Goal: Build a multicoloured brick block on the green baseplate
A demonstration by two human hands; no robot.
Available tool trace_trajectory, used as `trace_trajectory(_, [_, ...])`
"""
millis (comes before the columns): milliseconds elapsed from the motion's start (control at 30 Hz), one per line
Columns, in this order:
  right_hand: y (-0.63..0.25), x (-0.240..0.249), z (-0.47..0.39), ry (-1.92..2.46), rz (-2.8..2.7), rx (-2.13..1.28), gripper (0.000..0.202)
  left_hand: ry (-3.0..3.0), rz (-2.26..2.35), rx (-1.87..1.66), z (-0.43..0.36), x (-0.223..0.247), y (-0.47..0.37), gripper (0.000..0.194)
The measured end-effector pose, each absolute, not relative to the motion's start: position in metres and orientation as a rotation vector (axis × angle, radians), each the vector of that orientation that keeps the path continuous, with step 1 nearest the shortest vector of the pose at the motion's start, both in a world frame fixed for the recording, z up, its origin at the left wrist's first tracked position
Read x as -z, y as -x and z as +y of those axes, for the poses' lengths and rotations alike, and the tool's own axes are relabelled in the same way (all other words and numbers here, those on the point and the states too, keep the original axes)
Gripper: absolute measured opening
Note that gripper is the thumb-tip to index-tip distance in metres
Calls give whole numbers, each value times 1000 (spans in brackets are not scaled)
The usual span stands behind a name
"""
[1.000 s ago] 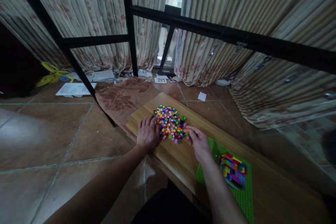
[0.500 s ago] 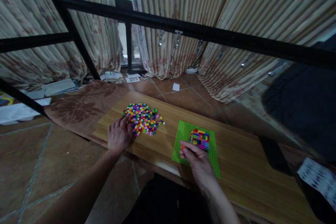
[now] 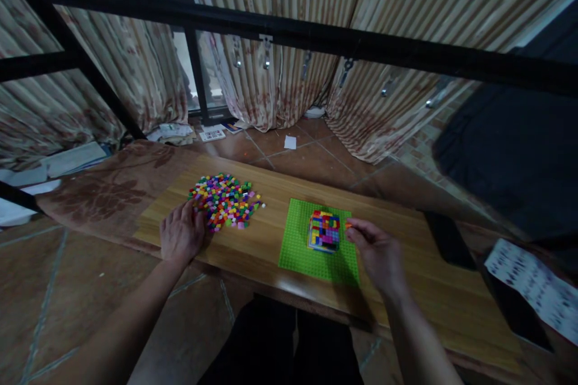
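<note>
My right hand (image 3: 377,249) pinches a small orange toy brick (image 3: 348,225) between thumb and fingertips, just above the right edge of a green baseplate (image 3: 298,252). A multicoloured block of stacked bricks (image 3: 324,231) stands on the middle of that baseplate, with red and yellow pieces at its far side and purple ones nearer. At the left, my left hand (image 3: 181,233) rests on the table, fingers loosely extended against the near-left edge of a pile of loose coloured bricks (image 3: 228,201). No brick shows in it, though its fingertips are partly hidden.
The wooden tabletop (image 3: 262,255) lies on a brown patterned cloth (image 3: 106,183). Further right are a black phone-like slab (image 3: 448,239) and a printed sheet (image 3: 533,283). A black metal rail (image 3: 293,25) crosses in front of striped curtains (image 3: 280,84).
My right hand has moved right, from over the baseplate's left part to its right edge, still pinching the orange brick. My left hand stays by the pile. The view has shifted rightward.
</note>
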State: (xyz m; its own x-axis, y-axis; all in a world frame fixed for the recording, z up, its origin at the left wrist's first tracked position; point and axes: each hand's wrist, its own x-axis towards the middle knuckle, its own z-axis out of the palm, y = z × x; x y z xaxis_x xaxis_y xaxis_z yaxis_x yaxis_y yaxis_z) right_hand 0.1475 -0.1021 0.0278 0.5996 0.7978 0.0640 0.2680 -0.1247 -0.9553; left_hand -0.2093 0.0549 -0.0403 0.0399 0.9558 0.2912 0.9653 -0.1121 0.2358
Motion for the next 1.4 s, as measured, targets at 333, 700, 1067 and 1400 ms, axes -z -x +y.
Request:
trace_trajectory(333, [-161,-24,-59,1757,-1399,-368,24,2195,-2104,593,57,43,211,49])
trace_trajectory(700, [-163,-23,-93,1773,-1398,-339,29,2204,-2137,746,56,43,211,49])
trace_trajectory(1067, [-163,-33,-79,1791,-1638,-169,26,2134,-1962,1193,24,19,179,45])
trace_trajectory(1400, [-170,-27,-93,1864,-1477,-229,28,2979,-1520,1379,-28,3,79,36])
